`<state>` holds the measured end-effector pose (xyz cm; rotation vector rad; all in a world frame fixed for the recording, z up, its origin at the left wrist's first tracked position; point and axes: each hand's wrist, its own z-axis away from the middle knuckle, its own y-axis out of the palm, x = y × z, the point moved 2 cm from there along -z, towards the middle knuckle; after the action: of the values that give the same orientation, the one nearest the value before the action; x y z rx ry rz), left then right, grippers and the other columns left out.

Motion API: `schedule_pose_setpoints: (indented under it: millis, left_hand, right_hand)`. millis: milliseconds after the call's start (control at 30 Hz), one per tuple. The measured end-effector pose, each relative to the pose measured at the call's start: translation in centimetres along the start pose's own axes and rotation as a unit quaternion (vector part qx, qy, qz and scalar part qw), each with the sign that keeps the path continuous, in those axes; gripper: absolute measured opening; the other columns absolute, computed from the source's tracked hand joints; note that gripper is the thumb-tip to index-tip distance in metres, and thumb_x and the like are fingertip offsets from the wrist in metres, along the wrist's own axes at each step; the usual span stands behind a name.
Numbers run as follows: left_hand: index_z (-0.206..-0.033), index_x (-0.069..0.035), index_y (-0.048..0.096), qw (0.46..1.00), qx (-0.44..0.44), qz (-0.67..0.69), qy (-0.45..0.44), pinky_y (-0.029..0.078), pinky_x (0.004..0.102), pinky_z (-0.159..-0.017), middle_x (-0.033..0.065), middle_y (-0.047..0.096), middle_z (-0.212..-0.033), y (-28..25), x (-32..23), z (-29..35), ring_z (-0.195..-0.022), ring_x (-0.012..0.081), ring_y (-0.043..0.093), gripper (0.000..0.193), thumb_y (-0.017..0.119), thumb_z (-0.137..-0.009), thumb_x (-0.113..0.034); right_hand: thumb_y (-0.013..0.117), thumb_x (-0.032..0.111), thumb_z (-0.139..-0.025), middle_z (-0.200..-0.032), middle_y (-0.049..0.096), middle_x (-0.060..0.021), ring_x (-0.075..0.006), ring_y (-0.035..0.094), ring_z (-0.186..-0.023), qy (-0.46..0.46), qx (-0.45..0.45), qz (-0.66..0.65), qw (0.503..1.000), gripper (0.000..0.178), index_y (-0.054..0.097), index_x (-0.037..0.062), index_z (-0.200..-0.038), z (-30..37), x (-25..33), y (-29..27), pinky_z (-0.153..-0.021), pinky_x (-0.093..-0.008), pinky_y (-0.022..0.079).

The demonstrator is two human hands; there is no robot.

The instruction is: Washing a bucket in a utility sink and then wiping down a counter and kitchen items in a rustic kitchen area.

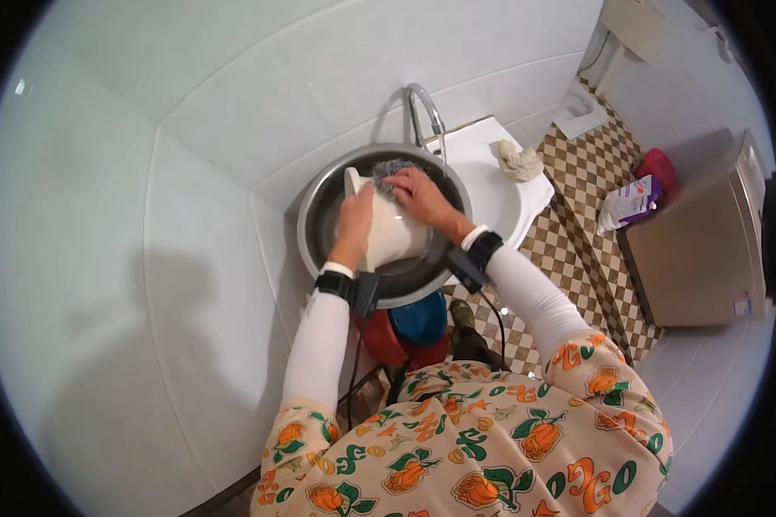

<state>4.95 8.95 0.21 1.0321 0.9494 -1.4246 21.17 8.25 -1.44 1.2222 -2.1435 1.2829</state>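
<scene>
A cream-coloured vessel (397,237) lies tilted inside a large round metal basin (310,226); its exact kind is hard to make out. Its left rim is gripped by my left hand (353,226), fingers closed round the edge. My right hand (422,202) presses a grey steel wool scrubber (395,167) against the upper part of the vessel, fingers bent over it. Above the basin's back edge a curved chrome tap (424,103) reaches over, its spout close to my right hand. The vessel's underside is hidden.
The basin rests over a white washbasin (491,202), with a crumpled pale cloth (519,161) on its right rim. Below are a blue basin (421,319) and a red one (378,338). On the right stand a beige cabinet (694,250) and a white-and-purple bag (629,203).
</scene>
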Motion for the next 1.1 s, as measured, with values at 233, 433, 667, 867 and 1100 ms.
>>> schedule_pose_setpoints:
  millis: [233,433,667,867,1100]
  left_hand:
    - [-0.108,0.005,0.059,0.977,0.075,-0.093,0.177,0.045,0.0308,-0.079,0.0109,0.065,-0.096,-2.1,2.4,8.8,-0.087,0.0161,0.058,0.038,0.052,-0.090,-0.028]
    - [-0.118,0.000,0.057,0.976,0.179,-0.098,0.080,0.045,0.0272,-0.085,0.0071,0.064,-0.103,-5.1,0.1,8.1,-0.092,0.0126,0.057,0.038,0.062,-0.086,-0.019]
    - [-0.116,0.006,0.055,0.981,0.126,-0.147,-0.017,0.045,0.0310,-0.084,0.0131,0.060,-0.110,-2.9,-1.6,1.8,-0.095,0.0182,0.057,0.071,0.035,-0.094,-0.058]
    - [-0.111,0.007,0.059,0.973,-0.002,-0.225,0.050,0.043,0.0335,-0.087,0.0125,0.063,-0.102,-2.7,-0.2,2.8,-0.093,0.0207,0.056,0.074,0.025,-0.096,-0.058]
    - [-0.107,0.004,0.060,0.997,-0.011,-0.050,0.059,0.044,0.0315,-0.082,0.0093,0.061,-0.097,-1.1,0.4,5.4,-0.087,0.0160,0.055,0.063,0.031,-0.097,-0.051]
  right_hand:
    - [0.051,0.022,-0.086,-0.097,0.064,-0.0206,-0.0380,0.060,-0.093,0.105,0.153,0.010,0.983,0.027,0.067,0.0070,-0.102,-2.7,-4.0,1.2,-0.084,-0.0405,0.048]
    - [0.050,0.023,-0.087,-0.098,0.065,-0.0206,-0.0368,0.061,-0.094,0.133,0.142,-0.023,0.981,0.031,0.064,0.0035,-0.107,-0.3,-4.5,0.9,-0.083,-0.0386,0.048]
    - [0.061,0.014,-0.079,-0.109,0.052,-0.0186,-0.0375,0.050,-0.101,-0.046,0.074,-0.011,0.996,0.036,0.059,0.0070,-0.115,3.1,5.2,-1.1,-0.090,-0.0417,0.041]
    - [0.056,0.019,-0.083,-0.108,0.055,-0.0202,-0.0387,0.052,-0.101,-0.017,0.053,0.018,0.998,0.031,0.061,0.0061,-0.110,0.7,5.2,-0.3,-0.088,-0.0450,0.043]
    - [0.045,0.025,-0.087,-0.101,0.058,-0.0223,-0.0422,0.055,-0.094,0.087,0.158,0.023,0.983,0.031,0.063,0.0064,-0.104,-3.2,1.5,1.7,-0.083,-0.0503,0.043]
